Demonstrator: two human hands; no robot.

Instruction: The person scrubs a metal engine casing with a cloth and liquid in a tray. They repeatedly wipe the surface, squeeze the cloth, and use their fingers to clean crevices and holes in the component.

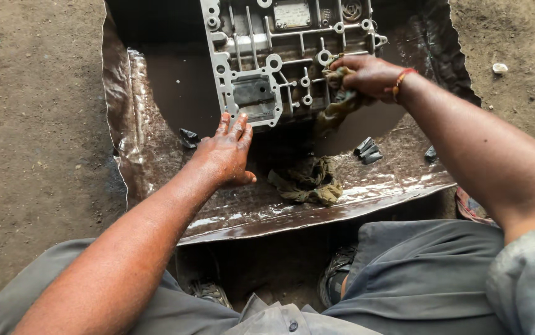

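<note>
The grey metal casting (280, 56) lies in a shallow metal tray (156, 167) of dark liquid — the right hand (366, 75) grips a wet rag (338, 102) against it, the left hand (225, 152) presses open-fingered at its near edge. A second rag (307, 183) lies nearby.

Metal casting (280, 56) top beyond frame

An oily metal tray (156, 186) holds a ribbed casting (261, 56) and rag (307, 183).
</note>
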